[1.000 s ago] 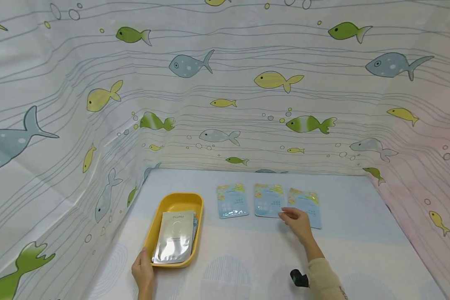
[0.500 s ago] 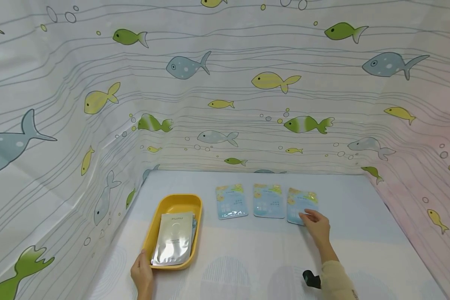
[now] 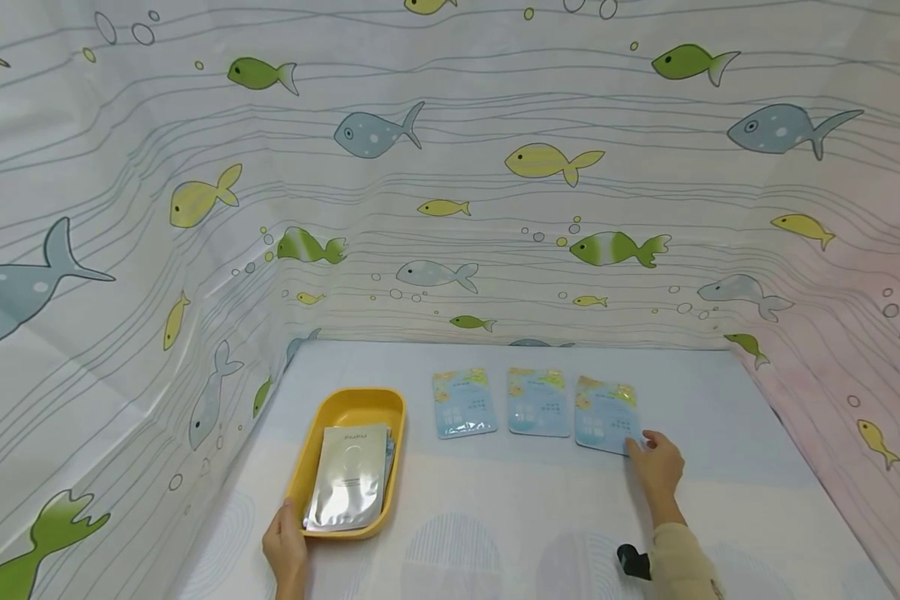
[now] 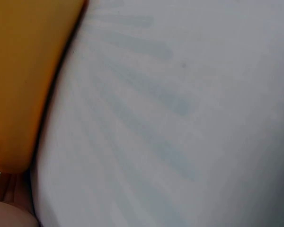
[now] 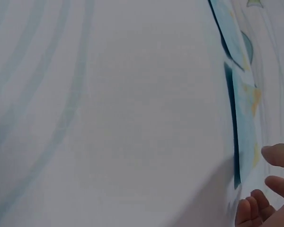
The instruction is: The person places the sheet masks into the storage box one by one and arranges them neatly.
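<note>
Three light blue sachets lie in a row on the table: a left one, a middle one and a right one. My right hand is at the lower right corner of the right sachet. In the right wrist view its thumb and fingers are spread apart beside that sachet, pinching nothing. At the left, my left hand grips the lower left corner of a yellow tray. Inside the tray lies a silvery mask sachet, with a bluish sachet's edge showing beneath.
A pale cloth with faint shapes covers the table. Fish-printed sheeting rises behind it and along both sides. A black wrist strap piece sits by the right sleeve.
My right hand has moved right from between the middle and right sachets to the right one's lower right corner. The right sachet now shows almost fully. The left hand stays at the tray.
</note>
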The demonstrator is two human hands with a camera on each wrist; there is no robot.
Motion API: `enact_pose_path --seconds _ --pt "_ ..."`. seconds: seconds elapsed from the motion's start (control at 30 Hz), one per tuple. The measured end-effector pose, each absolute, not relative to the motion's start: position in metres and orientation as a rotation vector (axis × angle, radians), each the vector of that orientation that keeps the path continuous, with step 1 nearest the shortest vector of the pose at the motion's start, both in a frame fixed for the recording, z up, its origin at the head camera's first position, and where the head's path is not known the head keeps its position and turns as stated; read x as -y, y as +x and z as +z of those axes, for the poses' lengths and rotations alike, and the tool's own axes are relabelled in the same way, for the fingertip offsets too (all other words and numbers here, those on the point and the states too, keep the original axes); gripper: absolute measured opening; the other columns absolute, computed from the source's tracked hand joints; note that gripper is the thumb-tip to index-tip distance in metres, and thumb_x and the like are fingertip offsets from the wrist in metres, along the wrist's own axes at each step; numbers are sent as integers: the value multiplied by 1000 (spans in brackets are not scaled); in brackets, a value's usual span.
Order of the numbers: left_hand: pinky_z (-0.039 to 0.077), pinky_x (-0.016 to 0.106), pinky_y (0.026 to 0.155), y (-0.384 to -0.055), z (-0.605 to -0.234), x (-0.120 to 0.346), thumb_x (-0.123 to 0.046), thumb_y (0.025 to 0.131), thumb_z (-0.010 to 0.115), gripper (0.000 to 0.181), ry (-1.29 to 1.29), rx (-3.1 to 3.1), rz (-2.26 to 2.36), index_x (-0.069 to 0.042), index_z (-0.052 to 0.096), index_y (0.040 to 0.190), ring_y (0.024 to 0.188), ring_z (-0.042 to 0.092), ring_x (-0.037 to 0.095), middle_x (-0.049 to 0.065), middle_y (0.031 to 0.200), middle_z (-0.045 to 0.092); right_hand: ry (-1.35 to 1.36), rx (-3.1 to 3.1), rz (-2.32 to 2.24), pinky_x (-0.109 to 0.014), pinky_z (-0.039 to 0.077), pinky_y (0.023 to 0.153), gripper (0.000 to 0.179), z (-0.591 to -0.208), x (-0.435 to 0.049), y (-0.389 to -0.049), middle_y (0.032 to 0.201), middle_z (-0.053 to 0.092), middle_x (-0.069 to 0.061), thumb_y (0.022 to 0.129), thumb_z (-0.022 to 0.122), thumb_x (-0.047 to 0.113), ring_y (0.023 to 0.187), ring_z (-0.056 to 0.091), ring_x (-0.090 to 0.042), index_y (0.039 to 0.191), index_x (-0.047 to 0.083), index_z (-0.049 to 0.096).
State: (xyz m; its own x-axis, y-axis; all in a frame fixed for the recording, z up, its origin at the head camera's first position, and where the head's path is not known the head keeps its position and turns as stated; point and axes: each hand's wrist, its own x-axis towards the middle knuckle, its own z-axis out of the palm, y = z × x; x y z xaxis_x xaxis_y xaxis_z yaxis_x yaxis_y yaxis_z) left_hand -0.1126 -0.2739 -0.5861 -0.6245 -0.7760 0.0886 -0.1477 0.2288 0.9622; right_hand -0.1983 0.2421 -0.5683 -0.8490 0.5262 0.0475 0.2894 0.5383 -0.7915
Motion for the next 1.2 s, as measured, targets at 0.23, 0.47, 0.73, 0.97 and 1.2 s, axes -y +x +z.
enact_pose_path --seconds 0.23,0.47,0.73,0.97,1.2 --pt "28 20 59 -111 -587 274 -23 96 46 49 843 1933 -1421 6 44 57 58 34 4 -13 48 33 -757 2590 1200 -56 38 89 45 -578 -246 -201 115 53 -37 86 59 12 105 50 -48 121 -15 48" --pt "30 16 64 -109 -586 274 -23 96 46 45 845 1929 -1431 15 54 72 65 38 1 -21 57 45 -799 2578 1190 -57 39 88 42 -579 -244 -204 111 55 -36 84 61 7 103 51 -48 117 -16 50" --pt "31 16 66 -110 -587 274 -24 96 46 44 855 1923 -1434 14 58 77 68 39 0 -27 60 45 -800 2508 1202 -57 36 86 38 -583 -249 -206 103 59 -34 78 65 0 98 49 -49 110 -17 55" --pt "32 10 75 -109 -586 274 -25 96 47 41 840 1922 -1446 12 64 100 79 43 -17 -36 80 52 -779 2512 1261 -59 34 90 38 -578 -250 -205 106 58 -35 80 64 -1 102 48 -51 112 -18 54" --pt "32 13 70 -111 -586 274 -24 96 47 41 853 1920 -1441 13 63 91 72 42 -6 -32 70 50 -833 2449 1334 -57 31 93 35 -580 -255 -205 103 61 -31 80 63 -1 106 44 -51 112 -16 57"
